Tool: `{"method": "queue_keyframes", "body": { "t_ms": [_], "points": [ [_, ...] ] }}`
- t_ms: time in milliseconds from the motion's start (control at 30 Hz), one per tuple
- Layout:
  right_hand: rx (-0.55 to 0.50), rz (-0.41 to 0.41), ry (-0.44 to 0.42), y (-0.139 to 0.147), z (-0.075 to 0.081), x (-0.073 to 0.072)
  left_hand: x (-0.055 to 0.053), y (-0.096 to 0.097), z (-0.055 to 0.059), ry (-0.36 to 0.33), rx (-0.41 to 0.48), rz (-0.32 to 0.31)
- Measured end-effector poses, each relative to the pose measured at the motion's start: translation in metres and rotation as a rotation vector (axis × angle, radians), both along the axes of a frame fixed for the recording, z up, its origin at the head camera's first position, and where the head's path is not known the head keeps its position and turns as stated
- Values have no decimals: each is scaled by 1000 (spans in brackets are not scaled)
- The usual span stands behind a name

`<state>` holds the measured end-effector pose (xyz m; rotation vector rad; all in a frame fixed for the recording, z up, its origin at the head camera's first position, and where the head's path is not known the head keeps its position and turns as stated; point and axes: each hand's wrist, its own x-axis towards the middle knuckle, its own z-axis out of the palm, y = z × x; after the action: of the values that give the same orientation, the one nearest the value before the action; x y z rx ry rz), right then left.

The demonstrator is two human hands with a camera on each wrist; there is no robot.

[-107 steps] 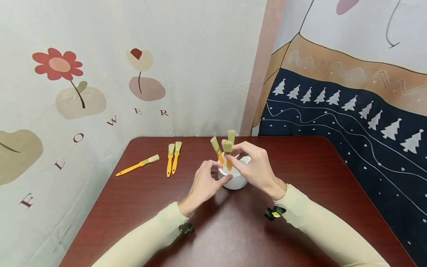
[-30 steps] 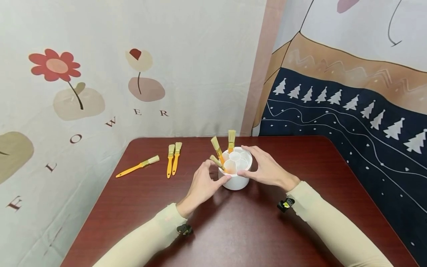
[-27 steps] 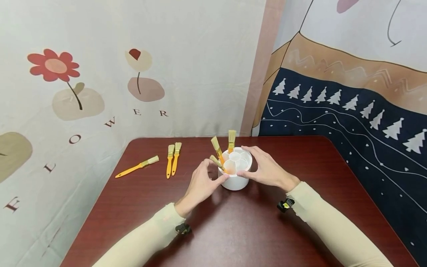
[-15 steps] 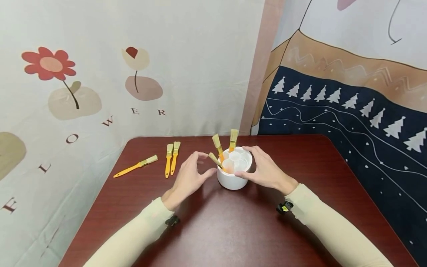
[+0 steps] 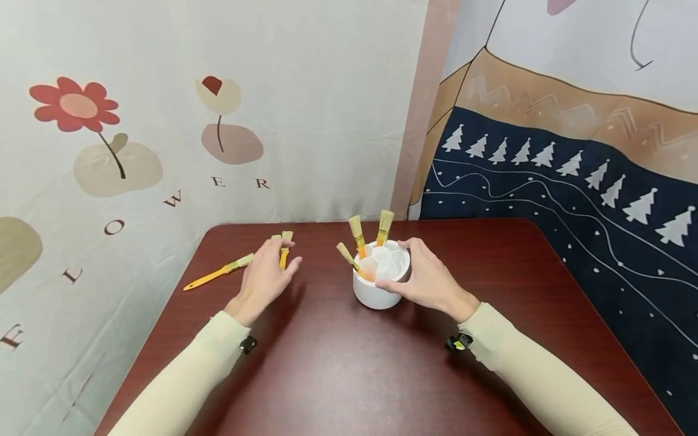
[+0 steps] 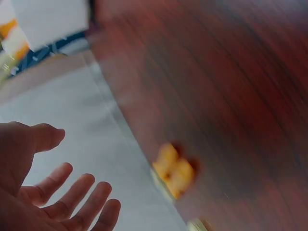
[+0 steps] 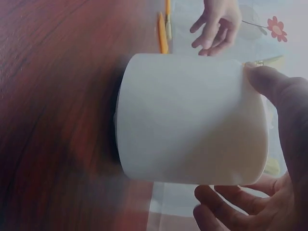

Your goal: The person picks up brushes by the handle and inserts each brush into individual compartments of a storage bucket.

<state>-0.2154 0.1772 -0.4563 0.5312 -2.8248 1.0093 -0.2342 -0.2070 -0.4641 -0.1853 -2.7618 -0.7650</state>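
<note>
A white round compartmented brush pot (image 5: 376, 295) stands upright on the table, with three flat paintbrushes leaning in its cups. One brush (image 5: 356, 229) and another brush (image 5: 385, 225) rise at the back; a lower brush (image 5: 348, 255) tilts left. My right hand (image 5: 436, 278) grips the pot's right side, thumb at the near rim; the right wrist view shows the pot wall (image 7: 192, 120) filling its middle. My left hand (image 5: 263, 277) hovers with extended fingers over two side-by-side paintbrushes, hiding most of them; one brush (image 5: 284, 258) shows partly. In the left wrist view, blurred orange handles (image 6: 173, 169) lie beyond the fingers.
Another yellow-handled paintbrush (image 5: 212, 277) lies at the left of the dark red table (image 5: 338, 375). A printed cloth (image 5: 327, 121) hangs behind the table's far edge, and a dark tree-patterned cloth (image 5: 572, 224) hangs on the right.
After the right hand put the third brush into the pot, my left hand left the pot and moved left over the paired brushes. The right hand stays at the pot.
</note>
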Motion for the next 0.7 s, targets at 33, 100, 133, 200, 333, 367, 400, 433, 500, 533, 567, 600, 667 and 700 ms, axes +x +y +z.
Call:
{"method": "queue_keyframes", "body": {
  "t_ms": [33,100,133,200,333,367,400,433,500,533,567,600,667,700],
  "points": [
    [3,-10,-3,0,0,1,-2,-6,-1,4,-22,8],
    [3,-29,-9,-2,-1,2,-5,-17,-4,6,-47,27],
    [0,-37,-10,-2,-2,2,-7,-23,-5,9,-52,33],
    [-7,-44,-9,-4,-1,3,-9,-34,-6,10,-58,40],
    [-24,-52,0,-6,1,5,-13,-60,-9,-8,-49,39],
    [-25,-54,4,-7,1,5,-13,-66,-9,-15,-49,40],
    [-24,-58,6,-7,1,5,-14,-72,-10,-22,-50,41],
    [-23,-61,8,-7,0,6,-14,-78,-11,-27,-54,42],
    [-19,-67,11,-9,-1,6,-15,-92,-14,-31,-64,43],
    [-18,-70,12,-10,-1,6,-16,-98,-16,-31,-71,44],
    [-16,-74,13,-10,-1,6,-17,-104,-17,-32,-79,43],
    [-16,-78,13,-11,-1,6,-18,-110,-19,-33,-90,44],
    [-16,-87,14,-12,-2,6,-19,-121,-23,-36,-110,46],
    [-15,-92,15,-13,-2,6,-19,-125,-24,-41,-118,47]
  ]
}}
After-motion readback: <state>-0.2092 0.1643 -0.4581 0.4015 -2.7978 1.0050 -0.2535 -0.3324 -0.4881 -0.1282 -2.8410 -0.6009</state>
